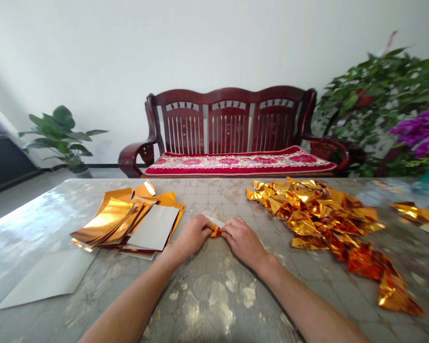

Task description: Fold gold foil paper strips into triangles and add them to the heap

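Observation:
Between my two hands, at the middle of the table, is a small sheet of gold foil paper (pixel 216 232), partly folded, with a pale strip of its back showing. My left hand (pixel 195 234) pinches its left end, fingers closed. On the right end the fingers of my right hand (pixel 242 239) are closed too. Much of the sheet is hidden behind my fingers. To the left lies a stack of flat gold foil sheets (pixel 110 216), some with the grey-white back up. Folded gold foil pieces (pixel 314 209) are heaped to the right.
The table (pixel 214 286) has a shiny patterned cover. A single pale sheet (pixel 50 276) lies at the left. Clear plastic (pixel 382 190) and another gold piece (pixel 418 212) are at the far right. Beyond the table stand a wooden bench (pixel 229 124) and a potted plant (pixel 62 133).

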### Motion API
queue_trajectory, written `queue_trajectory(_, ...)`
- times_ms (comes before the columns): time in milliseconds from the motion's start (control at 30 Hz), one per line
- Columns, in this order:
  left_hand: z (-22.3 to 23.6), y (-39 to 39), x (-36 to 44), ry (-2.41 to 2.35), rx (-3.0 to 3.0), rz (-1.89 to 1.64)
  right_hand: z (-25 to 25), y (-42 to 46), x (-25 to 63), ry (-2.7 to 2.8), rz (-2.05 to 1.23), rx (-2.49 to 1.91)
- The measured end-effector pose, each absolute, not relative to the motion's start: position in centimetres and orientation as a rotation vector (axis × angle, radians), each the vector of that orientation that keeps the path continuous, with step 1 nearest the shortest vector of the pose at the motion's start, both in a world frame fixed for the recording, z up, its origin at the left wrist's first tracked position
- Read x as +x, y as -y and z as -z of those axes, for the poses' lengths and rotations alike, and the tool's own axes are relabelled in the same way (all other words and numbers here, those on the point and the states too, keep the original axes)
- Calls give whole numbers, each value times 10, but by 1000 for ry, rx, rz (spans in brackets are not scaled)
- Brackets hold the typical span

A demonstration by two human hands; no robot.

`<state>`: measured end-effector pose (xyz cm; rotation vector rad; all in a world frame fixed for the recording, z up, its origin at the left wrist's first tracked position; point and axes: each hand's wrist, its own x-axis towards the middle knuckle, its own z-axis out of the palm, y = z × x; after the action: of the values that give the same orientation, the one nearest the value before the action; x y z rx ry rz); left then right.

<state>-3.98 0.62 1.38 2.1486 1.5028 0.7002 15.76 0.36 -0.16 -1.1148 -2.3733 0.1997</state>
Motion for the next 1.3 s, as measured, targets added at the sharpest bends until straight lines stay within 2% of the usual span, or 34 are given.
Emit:
queue_trajectory(467, -5, -11, -41, -1509, 2113, -704, -1, -3, 154, 2348, -205, -1202)
queue_trajectory(833, -7, -3, -39, -1567, 2132, -758, -8, -5, 136, 2342, -122, -1518)
queue_trajectory(1100, -3, 1, -39, -1535, 2144, -803, -6, -5, 134, 2295, -187, -1544)
queue_trajectory(1300, -2, 3, -38, -1535, 2189, -797, -5, 0, 130, 2270, -114, -1582)
